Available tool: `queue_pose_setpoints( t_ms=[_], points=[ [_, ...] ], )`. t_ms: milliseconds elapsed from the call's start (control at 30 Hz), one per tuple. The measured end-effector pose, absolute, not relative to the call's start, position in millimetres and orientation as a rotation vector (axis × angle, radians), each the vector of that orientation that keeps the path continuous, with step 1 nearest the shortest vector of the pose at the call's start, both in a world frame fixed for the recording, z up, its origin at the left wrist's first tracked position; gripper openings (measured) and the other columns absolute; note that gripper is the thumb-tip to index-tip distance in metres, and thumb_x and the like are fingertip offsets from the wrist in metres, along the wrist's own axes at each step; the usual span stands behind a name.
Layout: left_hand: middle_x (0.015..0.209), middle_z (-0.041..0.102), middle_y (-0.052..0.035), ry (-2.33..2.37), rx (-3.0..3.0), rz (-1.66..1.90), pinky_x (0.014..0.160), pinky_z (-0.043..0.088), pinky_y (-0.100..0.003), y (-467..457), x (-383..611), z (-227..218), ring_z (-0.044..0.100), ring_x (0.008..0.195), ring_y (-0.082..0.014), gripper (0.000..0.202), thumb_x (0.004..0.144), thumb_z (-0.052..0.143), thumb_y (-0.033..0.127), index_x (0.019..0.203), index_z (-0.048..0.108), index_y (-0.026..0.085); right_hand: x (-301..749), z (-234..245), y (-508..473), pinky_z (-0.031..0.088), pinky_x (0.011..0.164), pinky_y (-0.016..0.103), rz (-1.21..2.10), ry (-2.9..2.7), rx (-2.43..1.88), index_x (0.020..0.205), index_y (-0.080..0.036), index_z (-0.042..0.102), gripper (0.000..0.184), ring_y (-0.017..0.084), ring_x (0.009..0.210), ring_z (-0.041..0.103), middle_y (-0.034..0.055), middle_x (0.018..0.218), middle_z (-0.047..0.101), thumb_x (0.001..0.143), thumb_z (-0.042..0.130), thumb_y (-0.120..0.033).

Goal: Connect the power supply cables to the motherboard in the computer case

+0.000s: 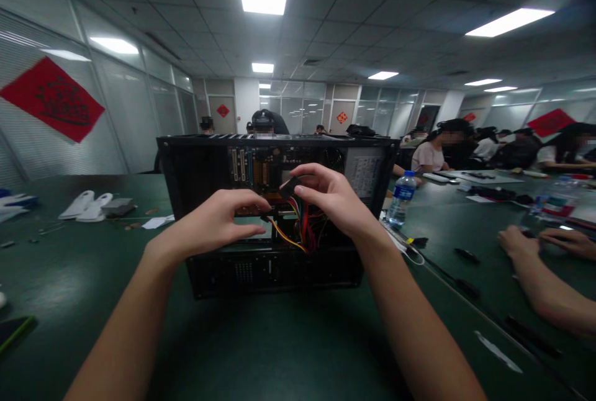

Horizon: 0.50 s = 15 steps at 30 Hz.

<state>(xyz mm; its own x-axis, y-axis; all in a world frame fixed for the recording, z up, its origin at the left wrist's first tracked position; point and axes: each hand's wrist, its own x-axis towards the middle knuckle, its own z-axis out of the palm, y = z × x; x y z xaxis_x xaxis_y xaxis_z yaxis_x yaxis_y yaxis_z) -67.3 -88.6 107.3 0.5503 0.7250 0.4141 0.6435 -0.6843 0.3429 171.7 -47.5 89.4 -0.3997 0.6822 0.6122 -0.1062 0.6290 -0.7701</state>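
An open computer case (216, 274) stands on the table in front of me, its motherboard (267, 162) and a labelled metal power supply (365, 171) showing inside. My right hand (326, 196) pinches a dark block-shaped cable connector (289, 188) between thumb and fingers, in front of the board. From it a bundle of coloured wires (305, 227) hangs down into the case. My left hand (228, 221) is at the left, thumb and fingers apart. Close to its fingertips is the small dark end of a yellow, red and black cable (286, 238); whether they touch is unclear.
A water bottle (402, 197) stands just right of the case. Cables and small black parts (466, 256) lie along the table's right side, near another person's hands (521, 246). On the left are white objects (95, 207) and a grey block (118, 206). Several people sit farther back.
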Motion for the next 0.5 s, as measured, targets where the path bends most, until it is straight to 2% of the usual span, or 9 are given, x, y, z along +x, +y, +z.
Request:
queue_pose_setpoints(
  t_ms=[100,233,400,500],
  points=[
    [0.113,0.069,-0.0053,1.161,2.714,0.770,0.095,0.050,-0.032,-85.2,-64.5,103.9,0.064,0.104,-0.0210,0.034,0.083,0.065,0.039,0.112,0.069,0.023,170.9,89.7,-48.4,0.056,0.085,0.036,0.937,-1.768,-0.457,0.108,-0.022,0.062,0.029,0.019,0.094,0.067,0.0033,0.097,0.069,0.082,0.071,-0.031],
    [0.104,0.071,-0.0055,1.178,2.718,0.688,0.092,0.050,-0.031,-83.5,-59.7,102.1,0.065,0.098,-0.0205,0.023,0.088,0.060,0.036,0.101,0.073,0.021,170.8,89.9,-49.3,0.055,0.087,0.037,0.926,-1.756,-0.450,0.108,-0.022,0.062,0.030,0.020,0.095,0.067,0.0040,0.098,0.070,0.082,0.072,-0.033],
    [0.114,0.069,-0.0054,1.194,2.740,0.656,0.095,0.048,-0.031,-81.7,-63.2,100.0,0.064,0.105,-0.0212,0.028,0.087,0.062,0.034,0.111,0.070,0.022,171.3,89.9,-50.0,0.054,0.091,0.039,0.929,-1.730,-0.420,0.110,-0.022,0.062,0.033,0.021,0.101,0.066,0.0049,0.101,0.070,0.082,0.073,-0.036],
    [0.108,0.072,-0.0046,1.190,2.756,0.642,0.091,0.049,-0.029,-77.7,-65.4,96.6,0.066,0.100,-0.0196,0.024,0.088,0.061,0.031,0.108,0.071,0.021,170.8,89.8,-50.2,0.053,0.092,0.039,0.933,-1.724,-0.417,0.110,-0.021,0.062,0.034,0.021,0.101,0.066,0.0056,0.102,0.070,0.082,0.074,-0.036]
  ],
)
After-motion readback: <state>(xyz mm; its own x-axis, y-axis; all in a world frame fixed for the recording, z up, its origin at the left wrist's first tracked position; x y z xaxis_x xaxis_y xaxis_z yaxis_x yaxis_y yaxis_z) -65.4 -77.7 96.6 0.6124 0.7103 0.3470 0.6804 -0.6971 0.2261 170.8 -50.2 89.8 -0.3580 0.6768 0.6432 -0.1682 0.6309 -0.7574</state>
